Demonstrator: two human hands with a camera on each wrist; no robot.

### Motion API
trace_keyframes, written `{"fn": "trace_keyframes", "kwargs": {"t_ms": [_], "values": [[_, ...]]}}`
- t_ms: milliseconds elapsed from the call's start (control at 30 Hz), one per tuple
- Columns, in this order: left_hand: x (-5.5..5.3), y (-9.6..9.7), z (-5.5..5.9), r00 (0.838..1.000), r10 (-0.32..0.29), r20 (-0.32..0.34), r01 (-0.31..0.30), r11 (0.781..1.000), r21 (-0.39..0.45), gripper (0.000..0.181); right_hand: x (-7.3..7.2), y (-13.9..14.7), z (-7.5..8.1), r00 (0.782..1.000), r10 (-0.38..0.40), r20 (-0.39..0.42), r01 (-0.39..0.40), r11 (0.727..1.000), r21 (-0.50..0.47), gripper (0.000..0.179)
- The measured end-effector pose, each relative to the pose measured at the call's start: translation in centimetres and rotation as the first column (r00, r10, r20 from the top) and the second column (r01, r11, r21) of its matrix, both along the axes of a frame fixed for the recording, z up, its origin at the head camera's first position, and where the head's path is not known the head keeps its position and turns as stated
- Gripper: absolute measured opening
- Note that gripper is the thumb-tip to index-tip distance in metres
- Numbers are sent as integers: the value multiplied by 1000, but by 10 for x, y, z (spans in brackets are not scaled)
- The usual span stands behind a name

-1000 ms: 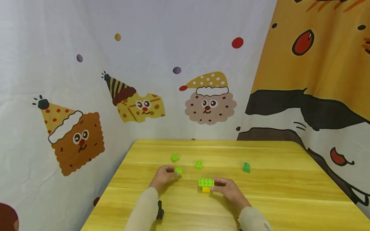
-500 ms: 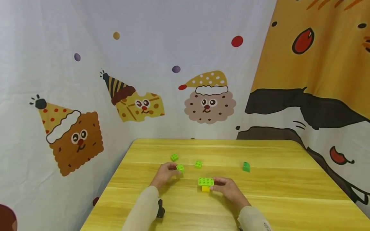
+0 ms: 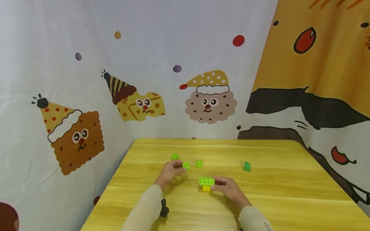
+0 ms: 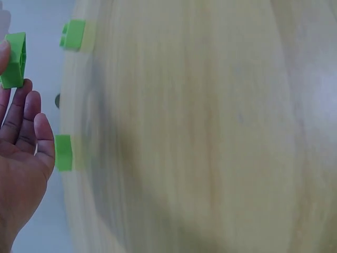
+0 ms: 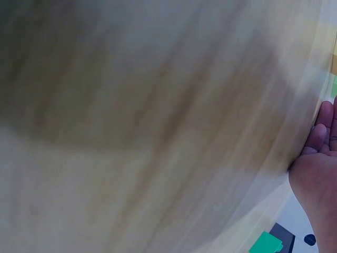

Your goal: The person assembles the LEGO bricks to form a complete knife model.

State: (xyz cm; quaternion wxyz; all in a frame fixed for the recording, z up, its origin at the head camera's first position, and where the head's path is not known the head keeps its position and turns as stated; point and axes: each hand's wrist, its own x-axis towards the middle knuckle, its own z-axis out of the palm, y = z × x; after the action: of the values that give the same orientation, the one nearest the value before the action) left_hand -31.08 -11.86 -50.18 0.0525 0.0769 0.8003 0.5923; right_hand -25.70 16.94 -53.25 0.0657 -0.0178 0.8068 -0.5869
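Observation:
My left hand [image 3: 170, 171] pinches a small lime-green toy building brick [image 3: 186, 166] between thumb and fingers. In the left wrist view that brick [image 4: 14, 60] is raised above the table, its hollow underside partly showing. To the right, my right hand [image 3: 230, 190] grips a two-part stack by its right side. A long lime-green brick [image 3: 206, 181] with two rows of studs tops that stack, over a narrower yellow brick [image 3: 206, 188]. In the right wrist view only part of the right hand [image 5: 318, 153] appears at the edge, and its fingertips are mostly cut off.
Two small lime-green bricks lie beyond the left hand: one at the back [image 3: 174, 156], another nearer the middle [image 3: 199, 164]. A darker green brick with a sloped side [image 3: 247, 166] lies at the right. The wooden table [image 3: 277, 186] meets a printed cloth [image 3: 162, 38] behind.
My left hand has carried the small lime-green brick to the right and slightly farther from me, towards the middle loose brick. The right hand and its stack have stayed in place.

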Motion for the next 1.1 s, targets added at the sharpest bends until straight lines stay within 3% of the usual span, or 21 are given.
{"fn": "trace_keyframes", "kwargs": {"t_ms": [167, 400, 1100], "values": [[1, 10, 6, 999, -37, -9, 37, 999, 15, 44, -2, 1, 1, 1000, 8, -4, -8, 1000, 0, 50], [2, 22, 14, 999, -35, -11, 35, 999, -13, 41, -1, 2, 1, 999, 35, -14, -36, 999, -25, 51], [8, 50, 14, 992, -112, -53, 109, 993, -52, 30, -3, 2, -1, 999, 34, -14, -35, 999, -32, 52]]}}
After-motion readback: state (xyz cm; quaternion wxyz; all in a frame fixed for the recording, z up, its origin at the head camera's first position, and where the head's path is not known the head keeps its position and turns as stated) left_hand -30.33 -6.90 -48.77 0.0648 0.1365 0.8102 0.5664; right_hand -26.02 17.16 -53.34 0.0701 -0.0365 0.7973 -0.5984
